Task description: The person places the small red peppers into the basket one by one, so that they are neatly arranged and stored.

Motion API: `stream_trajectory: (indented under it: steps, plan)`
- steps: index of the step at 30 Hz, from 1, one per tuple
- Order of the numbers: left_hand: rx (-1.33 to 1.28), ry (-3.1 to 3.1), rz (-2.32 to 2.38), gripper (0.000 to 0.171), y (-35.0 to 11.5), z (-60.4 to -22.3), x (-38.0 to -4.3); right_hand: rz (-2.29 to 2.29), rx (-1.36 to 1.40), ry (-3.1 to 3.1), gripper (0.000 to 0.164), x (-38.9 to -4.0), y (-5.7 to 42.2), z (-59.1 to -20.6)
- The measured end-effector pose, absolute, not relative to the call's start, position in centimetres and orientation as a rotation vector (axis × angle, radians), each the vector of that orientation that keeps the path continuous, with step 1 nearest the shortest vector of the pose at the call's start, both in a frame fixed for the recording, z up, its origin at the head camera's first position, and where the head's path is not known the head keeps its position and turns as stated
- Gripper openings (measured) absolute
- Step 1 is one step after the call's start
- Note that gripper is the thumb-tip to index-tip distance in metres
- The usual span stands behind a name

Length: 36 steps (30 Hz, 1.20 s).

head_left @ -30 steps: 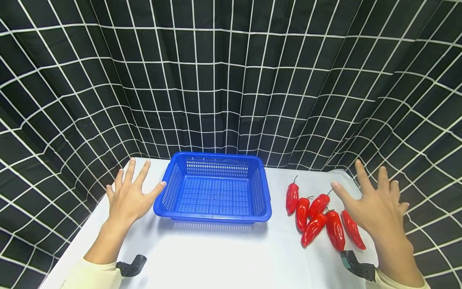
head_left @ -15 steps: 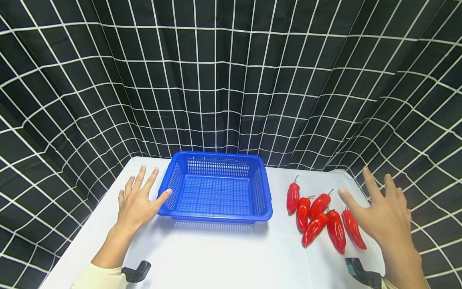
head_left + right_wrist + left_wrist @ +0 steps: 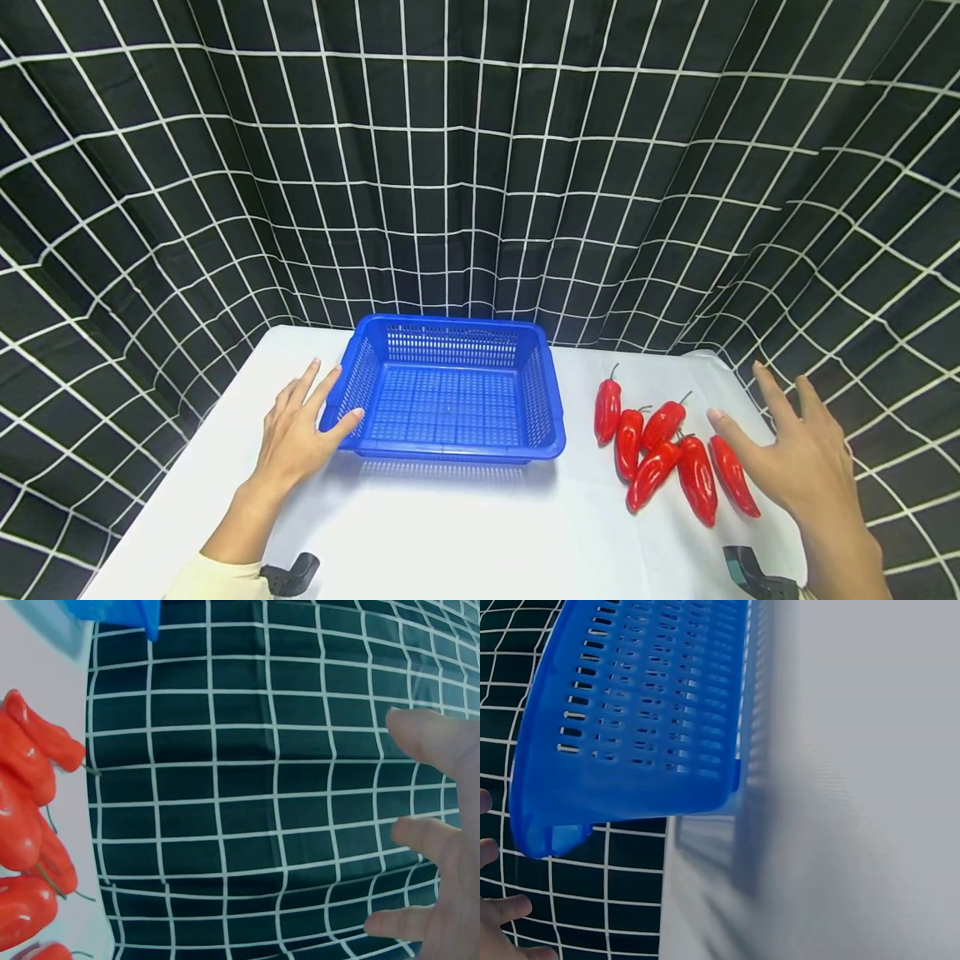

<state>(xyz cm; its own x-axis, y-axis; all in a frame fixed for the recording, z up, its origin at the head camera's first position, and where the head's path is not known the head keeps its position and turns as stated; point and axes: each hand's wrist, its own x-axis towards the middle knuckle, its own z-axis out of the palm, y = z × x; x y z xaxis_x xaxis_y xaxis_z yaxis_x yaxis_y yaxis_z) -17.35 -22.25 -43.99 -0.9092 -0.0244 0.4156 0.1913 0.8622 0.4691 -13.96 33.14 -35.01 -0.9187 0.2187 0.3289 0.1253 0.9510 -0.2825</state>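
Curtain: black cloth with a white grid (image 3: 480, 167) fills the upper two thirds of our head view and wraps both sides.
Table: white top (image 3: 465, 533) across the lower part of the frame.
Left hand: our left hand (image 3: 298, 432) lies at lower left, fingers straight and spread, holding nothing; we see the thumb tip at the near left corner of the basket rim, touching it or just short of it, we cannot tell which.
Left wrist view: we see only fingertips (image 3: 495, 915) at the lower left edge, beside the basket's outer wall.
Basket: blue perforated basket (image 3: 447, 333) stands at centre of the frame, upright on the table, with only its mesh floor showing inside.
Peppers: six red peppers (image 3: 660, 454) lie in a loose cluster right of centre, on the table, well apart from the basket; several touch one another.
Right hand: our right hand (image 3: 798, 458) is at lower right, fingers extended and spread, gripping nothing, above the table just right of the peppers and not touching them.
Right wrist view: spread fingers (image 3: 427, 742) at the right edge against the curtain, peppers at the left edge.
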Motion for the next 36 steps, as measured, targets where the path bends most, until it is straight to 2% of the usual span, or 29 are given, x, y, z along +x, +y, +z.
stream_trajectory:
  steps: [19,36]
  plan:
    - [-0.210,-2.665,-0.843,0.071,-22.5,-46.5,-18.0,0.432,-0.242,-2.808,0.095,-13.7,34.9,-36.8]
    - [-0.198,-2.700,-0.887,0.069,-22.2,-47.4,-17.9,0.559,-0.271,-2.792,0.088,-13.7,36.4,-38.4]
